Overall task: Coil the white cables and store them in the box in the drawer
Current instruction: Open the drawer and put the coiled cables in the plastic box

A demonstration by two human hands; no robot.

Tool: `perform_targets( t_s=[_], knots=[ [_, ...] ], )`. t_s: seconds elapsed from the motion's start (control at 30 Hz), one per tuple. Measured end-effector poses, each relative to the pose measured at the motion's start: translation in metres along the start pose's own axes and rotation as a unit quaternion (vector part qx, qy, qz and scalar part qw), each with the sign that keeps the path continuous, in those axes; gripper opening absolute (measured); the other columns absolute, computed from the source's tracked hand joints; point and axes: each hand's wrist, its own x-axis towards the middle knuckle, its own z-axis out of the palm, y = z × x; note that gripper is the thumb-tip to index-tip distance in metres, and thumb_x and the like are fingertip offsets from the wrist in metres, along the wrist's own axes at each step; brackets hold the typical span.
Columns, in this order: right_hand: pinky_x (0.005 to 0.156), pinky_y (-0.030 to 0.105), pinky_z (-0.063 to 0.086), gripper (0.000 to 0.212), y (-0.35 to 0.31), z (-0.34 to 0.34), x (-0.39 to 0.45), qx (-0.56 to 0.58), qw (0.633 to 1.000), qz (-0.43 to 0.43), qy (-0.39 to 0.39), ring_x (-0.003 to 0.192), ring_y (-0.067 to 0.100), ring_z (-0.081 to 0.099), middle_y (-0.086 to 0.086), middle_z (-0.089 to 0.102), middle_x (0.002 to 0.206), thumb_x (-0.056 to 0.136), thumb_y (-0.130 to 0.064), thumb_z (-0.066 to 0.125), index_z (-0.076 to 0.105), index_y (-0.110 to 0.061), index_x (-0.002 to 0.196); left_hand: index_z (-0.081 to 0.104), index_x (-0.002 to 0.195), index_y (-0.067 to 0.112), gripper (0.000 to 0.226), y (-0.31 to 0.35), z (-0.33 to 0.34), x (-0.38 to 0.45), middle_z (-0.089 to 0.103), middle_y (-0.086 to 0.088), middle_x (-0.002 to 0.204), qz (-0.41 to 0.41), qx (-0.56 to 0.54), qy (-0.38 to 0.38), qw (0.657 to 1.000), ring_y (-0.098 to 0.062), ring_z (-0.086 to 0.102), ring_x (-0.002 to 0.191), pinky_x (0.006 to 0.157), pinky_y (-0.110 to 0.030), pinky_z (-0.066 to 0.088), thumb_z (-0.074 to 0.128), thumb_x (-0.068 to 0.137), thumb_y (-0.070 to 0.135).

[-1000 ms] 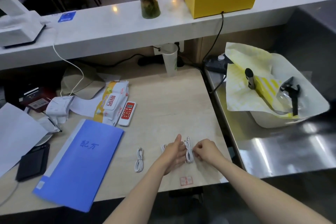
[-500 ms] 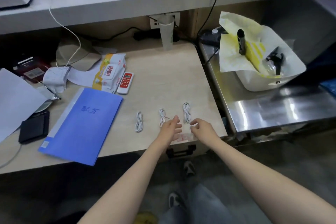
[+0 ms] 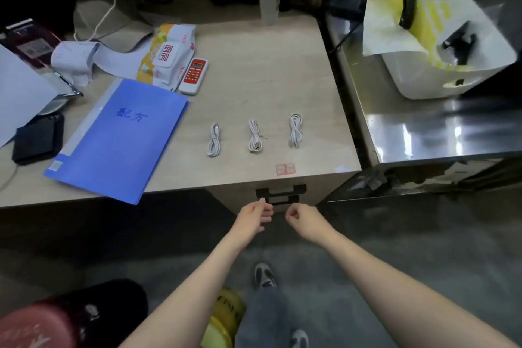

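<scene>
Three coiled white cables lie in a row on the wooden desk point(image 3: 268, 70): the left cable point(image 3: 213, 140), the middle cable point(image 3: 255, 136) and the right cable point(image 3: 295, 130). Below the desk's front edge the drawer front shows two black handles point(image 3: 280, 194); the drawer is closed and the box is hidden. My left hand point(image 3: 254, 216) hangs just below the handles with loosely curled fingers, holding nothing. My right hand point(image 3: 303, 219) is beside it, fingers curled, also holding nothing. Neither hand touches a handle.
A blue folder point(image 3: 118, 138) overhangs the desk's front left. A red-and-white remote point(image 3: 194, 75) and a wipes pack point(image 3: 169, 55) lie behind the cables. A steel counter point(image 3: 440, 127) with a white tub point(image 3: 440, 76) stands to the right. My shoes point(image 3: 264, 275) are on the floor below.
Both hands have left the right cable on the desk and dropped below the desk edge to the drawer handles. The view has tilted down and moved back.
</scene>
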Motion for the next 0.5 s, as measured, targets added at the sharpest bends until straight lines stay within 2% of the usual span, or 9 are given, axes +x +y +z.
perform_targets(
  t_s=[0.17, 0.27, 0.33, 0.4, 0.5],
  knots=[
    [0.097, 0.033, 0.049, 0.030, 0.026, 0.030, 0.029, -0.003, 1.000, -0.004, 0.022, 0.109, 0.025, 0.062, 0.011, 0.064, 0.120, 0.097, -0.023, 0.054, 0.063, -0.012, 0.123, 0.059, 0.133, 0.017, 0.038, -0.037, 0.009, 0.039, 0.063, -0.002, 0.133, 0.010, 0.040, 0.017, 0.999, -0.016, 0.059, 0.116, 0.094, -0.036, 0.048, 0.035, 0.108, 0.034],
    [0.101, 0.037, 0.047, 0.036, 0.043, 0.046, 0.051, -0.027, 0.999, -0.007, 0.030, 0.116, 0.031, 0.058, 0.016, 0.056, 0.127, 0.099, -0.024, 0.052, 0.057, -0.009, 0.131, 0.052, 0.143, 0.015, 0.042, -0.060, 0.016, 0.066, 0.059, -0.006, 0.141, 0.044, 0.110, 0.033, 0.992, -0.018, 0.056, 0.124, 0.109, -0.038, 0.045, 0.033, 0.108, 0.030],
    [0.106, 0.039, 0.044, 0.044, 0.052, 0.054, 0.066, -0.047, 0.998, -0.004, 0.031, 0.124, 0.034, 0.052, 0.018, 0.050, 0.134, 0.100, -0.026, 0.049, 0.048, -0.008, 0.141, 0.046, 0.149, 0.016, 0.045, -0.074, 0.020, 0.085, 0.052, -0.006, 0.149, 0.065, 0.169, 0.031, 0.983, -0.021, 0.048, 0.136, 0.117, -0.034, 0.035, 0.033, 0.108, 0.030],
    [0.107, 0.040, 0.042, 0.048, 0.060, 0.060, 0.080, -0.060, 0.998, -0.006, 0.034, 0.128, 0.036, 0.048, 0.021, 0.050, 0.137, 0.100, -0.025, 0.049, 0.044, -0.008, 0.144, 0.040, 0.153, 0.015, 0.047, -0.082, 0.025, 0.103, 0.045, -0.006, 0.155, 0.077, 0.219, 0.018, 0.973, -0.021, 0.040, 0.144, 0.112, -0.021, 0.025, 0.034, 0.108, 0.029],
    [0.103, 0.040, 0.045, 0.045, 0.066, 0.065, 0.095, -0.062, 0.997, -0.009, 0.041, 0.125, 0.037, 0.050, 0.021, 0.053, 0.132, 0.098, -0.021, 0.049, 0.046, -0.008, 0.141, 0.036, 0.154, 0.010, 0.051, -0.080, 0.032, 0.127, 0.039, -0.011, 0.159, 0.076, 0.255, 0.012, 0.964, -0.026, 0.037, 0.145, 0.107, -0.022, 0.028, 0.034, 0.107, 0.031]
  ],
)
